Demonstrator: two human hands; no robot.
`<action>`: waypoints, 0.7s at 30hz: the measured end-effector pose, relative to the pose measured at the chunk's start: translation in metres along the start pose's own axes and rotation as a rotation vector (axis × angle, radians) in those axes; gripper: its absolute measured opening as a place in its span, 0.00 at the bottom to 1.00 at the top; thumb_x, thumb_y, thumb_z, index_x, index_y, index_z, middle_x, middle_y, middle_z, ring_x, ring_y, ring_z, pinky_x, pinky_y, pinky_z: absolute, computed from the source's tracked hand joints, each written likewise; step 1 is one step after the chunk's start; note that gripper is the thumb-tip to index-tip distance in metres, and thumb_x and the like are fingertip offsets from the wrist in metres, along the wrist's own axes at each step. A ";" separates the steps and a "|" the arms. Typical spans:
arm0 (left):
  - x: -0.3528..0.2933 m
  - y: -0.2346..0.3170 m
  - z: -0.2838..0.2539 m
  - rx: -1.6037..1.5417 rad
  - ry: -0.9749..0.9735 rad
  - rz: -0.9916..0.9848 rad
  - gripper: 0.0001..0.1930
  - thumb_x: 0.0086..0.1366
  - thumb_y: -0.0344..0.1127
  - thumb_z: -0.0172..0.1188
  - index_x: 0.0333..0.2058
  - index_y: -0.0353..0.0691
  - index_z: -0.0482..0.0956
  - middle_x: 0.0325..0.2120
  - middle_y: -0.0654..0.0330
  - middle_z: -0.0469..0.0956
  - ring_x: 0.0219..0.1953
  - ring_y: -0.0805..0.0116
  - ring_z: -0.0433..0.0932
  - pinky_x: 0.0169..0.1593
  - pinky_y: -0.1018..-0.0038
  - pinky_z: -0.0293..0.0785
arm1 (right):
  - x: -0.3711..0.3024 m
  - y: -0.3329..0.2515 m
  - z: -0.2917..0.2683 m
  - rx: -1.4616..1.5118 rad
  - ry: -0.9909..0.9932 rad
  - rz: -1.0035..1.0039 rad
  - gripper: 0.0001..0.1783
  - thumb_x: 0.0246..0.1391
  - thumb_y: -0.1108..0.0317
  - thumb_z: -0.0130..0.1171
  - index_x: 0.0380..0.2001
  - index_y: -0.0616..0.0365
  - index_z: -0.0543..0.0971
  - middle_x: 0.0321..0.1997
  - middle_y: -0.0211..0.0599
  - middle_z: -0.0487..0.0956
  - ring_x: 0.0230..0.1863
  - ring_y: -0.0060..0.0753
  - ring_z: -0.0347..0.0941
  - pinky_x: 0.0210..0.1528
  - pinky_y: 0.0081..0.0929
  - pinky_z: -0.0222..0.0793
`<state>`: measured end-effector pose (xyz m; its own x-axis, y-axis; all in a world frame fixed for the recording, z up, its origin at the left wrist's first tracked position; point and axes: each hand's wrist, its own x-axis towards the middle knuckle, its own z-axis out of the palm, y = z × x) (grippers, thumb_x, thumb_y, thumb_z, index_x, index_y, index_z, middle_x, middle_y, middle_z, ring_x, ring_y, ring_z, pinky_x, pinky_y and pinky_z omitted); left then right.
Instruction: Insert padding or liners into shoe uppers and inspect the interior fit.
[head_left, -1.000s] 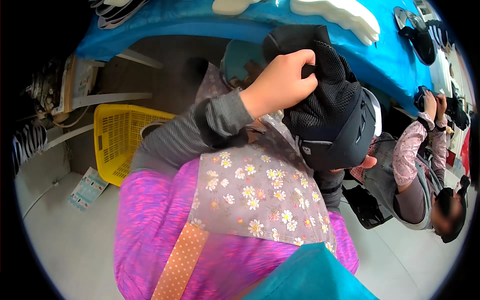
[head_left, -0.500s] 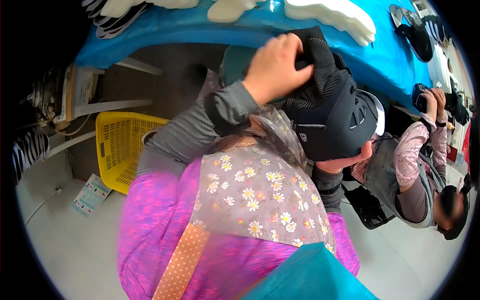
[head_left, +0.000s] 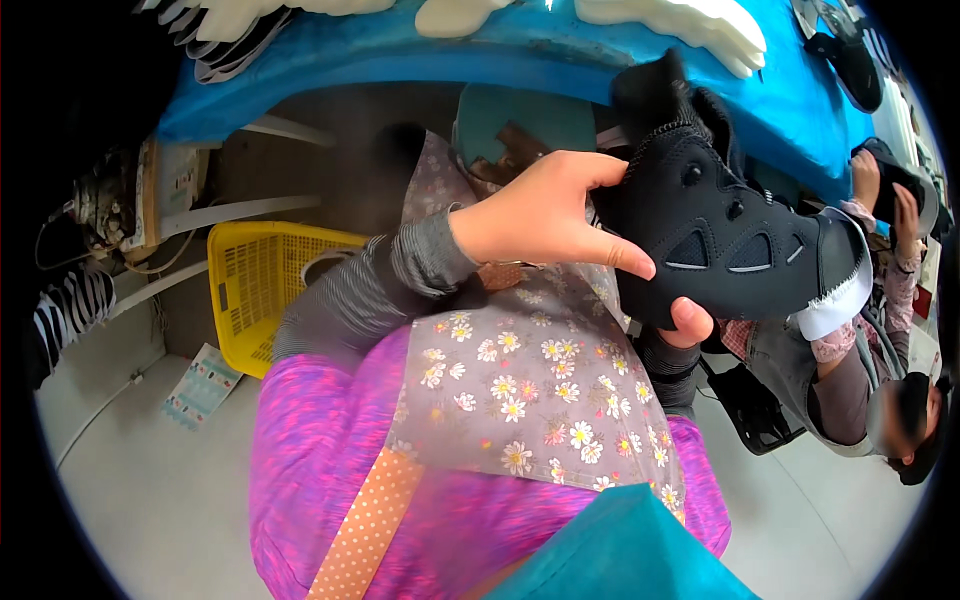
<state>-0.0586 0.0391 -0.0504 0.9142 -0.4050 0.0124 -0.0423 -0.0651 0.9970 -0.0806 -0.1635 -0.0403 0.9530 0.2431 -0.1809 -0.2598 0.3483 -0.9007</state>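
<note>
Left hand (head_left: 545, 212) is half closed, thumb pressed flat on the near face of a black padded fabric shoe upper (head_left: 735, 235) w/ triangular insets & a white-edged end; its fingers wrap behind. At the upper's lower edge is the right hand (head_left: 689, 323): thumb visible, rest tucked behind the piece, so can't tell how far it's closed. Upper's held up in the air just off the near edge of the blue plastic-covered table (head_left: 400, 68), toward table's R end, collar up, white-edged end pointing R. White foam-like wavy-edged pieces (head_left: 685, 28) lie along that near edge; black-&-white layered pieces (head_left: 243, 50) sit nr table's L end. Yellow perforated plastic basket (head_left: 232, 300) is below table's near edge, on L. Co-worker (head_left: 838, 410) w/ pink patterned sleeves is nr table's R edge.
</note>
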 end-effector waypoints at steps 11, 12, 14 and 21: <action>0.006 -0.001 0.025 -0.440 0.019 0.135 0.33 0.49 0.33 0.77 0.53 0.32 0.73 0.47 0.61 0.79 0.51 0.72 0.73 0.58 0.73 0.69 | 0.015 0.021 -0.010 0.341 0.175 -0.230 0.59 0.41 0.32 0.54 0.70 0.59 0.54 0.70 0.50 0.58 0.70 0.53 0.56 0.70 0.48 0.54; 0.005 -0.004 0.026 -0.439 0.022 0.138 0.33 0.49 0.33 0.77 0.53 0.32 0.73 0.47 0.61 0.79 0.51 0.72 0.73 0.58 0.73 0.69 | 0.021 0.015 -0.008 0.318 0.191 -0.205 0.59 0.42 0.32 0.54 0.70 0.60 0.53 0.70 0.51 0.58 0.70 0.53 0.57 0.70 0.47 0.54; 0.005 -0.010 0.026 -0.418 0.044 0.102 0.31 0.49 0.33 0.77 0.51 0.31 0.74 0.45 0.60 0.80 0.49 0.72 0.75 0.55 0.73 0.72 | 0.024 0.013 -0.008 0.294 0.198 -0.178 0.58 0.43 0.32 0.53 0.70 0.61 0.53 0.70 0.51 0.59 0.69 0.53 0.57 0.70 0.46 0.54; 0.007 0.002 0.018 -0.290 -0.311 0.036 0.25 0.53 0.30 0.73 0.49 0.29 0.75 0.47 0.56 0.80 0.48 0.73 0.76 0.53 0.73 0.74 | 0.024 0.022 -0.045 0.780 -0.335 -0.299 0.63 0.43 0.25 0.58 0.69 0.64 0.54 0.70 0.51 0.59 0.68 0.52 0.59 0.69 0.46 0.56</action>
<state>-0.0594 0.0198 -0.0501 0.7470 -0.6614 0.0680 0.0840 0.1953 0.9771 -0.0565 -0.1909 -0.0823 0.9341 0.2524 0.2523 -0.1568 0.9253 -0.3453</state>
